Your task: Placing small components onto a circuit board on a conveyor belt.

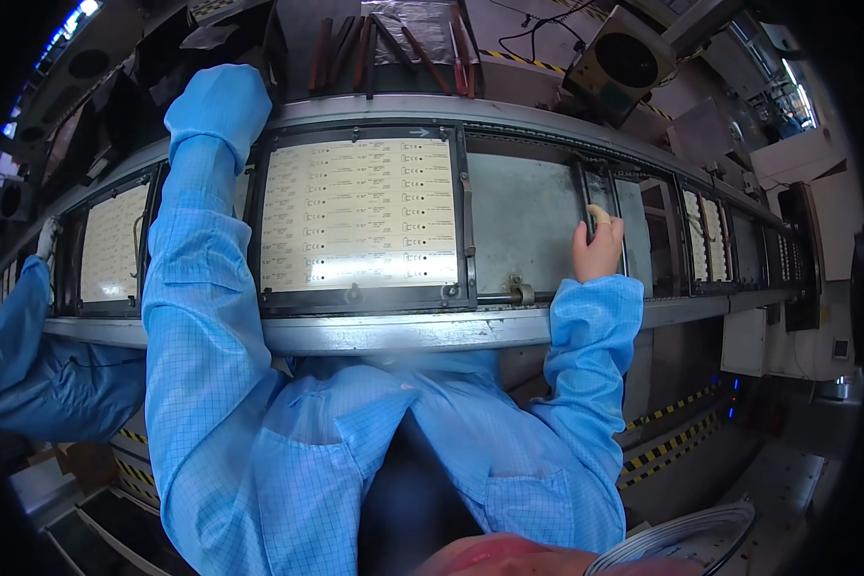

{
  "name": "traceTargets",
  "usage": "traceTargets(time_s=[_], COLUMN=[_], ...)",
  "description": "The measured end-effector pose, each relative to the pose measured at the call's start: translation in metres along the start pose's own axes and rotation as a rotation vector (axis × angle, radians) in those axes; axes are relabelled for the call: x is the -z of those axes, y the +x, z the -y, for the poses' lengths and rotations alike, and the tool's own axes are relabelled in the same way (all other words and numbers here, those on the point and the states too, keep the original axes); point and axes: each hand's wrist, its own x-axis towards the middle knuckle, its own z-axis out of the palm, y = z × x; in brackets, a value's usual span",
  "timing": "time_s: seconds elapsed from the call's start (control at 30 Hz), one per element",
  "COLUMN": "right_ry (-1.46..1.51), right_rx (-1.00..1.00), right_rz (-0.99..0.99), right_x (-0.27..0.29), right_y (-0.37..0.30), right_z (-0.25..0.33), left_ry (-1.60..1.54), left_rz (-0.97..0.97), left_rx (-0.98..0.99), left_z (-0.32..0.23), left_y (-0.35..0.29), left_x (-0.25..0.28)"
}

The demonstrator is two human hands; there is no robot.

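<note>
My left arm reaches across the line to its far side. The cuff of my blue left sleeve (pixel 219 106) hides the hand, so I cannot see its fingers or what they touch. Beside this arm lies a dark-framed pallet (pixel 466 216) bearing a cream sheet (pixel 355 216) of printed labels or panels in rows. My right hand (pixel 599 248) is closed around a dark bar (pixel 588 197) that crosses the line, a pale cover on one finger. A bare grey plate (pixel 523 211) lies between the pallet and this hand.
A metal rail (pixel 403 333) runs along my side. Several dark reddish strips (pixel 363 53) lie beyond the far rail. A boxy device with a round dark opening (pixel 624 60) stands far right. More loaded frames (pixel 113 250) sit left, near a co-worker's gloved hand (pixel 48 238).
</note>
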Motion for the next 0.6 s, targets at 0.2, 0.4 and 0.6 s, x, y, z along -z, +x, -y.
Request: traceTargets(time_s=[0.2,0.4,0.6], right_ry=[0.068,0.154,0.185], right_rx=[0.054,-0.007,-0.082], right_rz=[0.001,0.085,0.101], right_x=[-0.006,0.0,0.004], right_y=[0.001,0.004,-0.001], right_z=[-0.006,0.001,0.001], left_ry=[-0.039,-0.025,-0.003], left_rz=[0.041,0.038,-0.083], left_rx=[0.097,0.072,0.003], left_z=[0.009,0.015,0.035], left_y=[0.011,0.013,0.049], left_x=[-0.014,-0.017,-0.053])
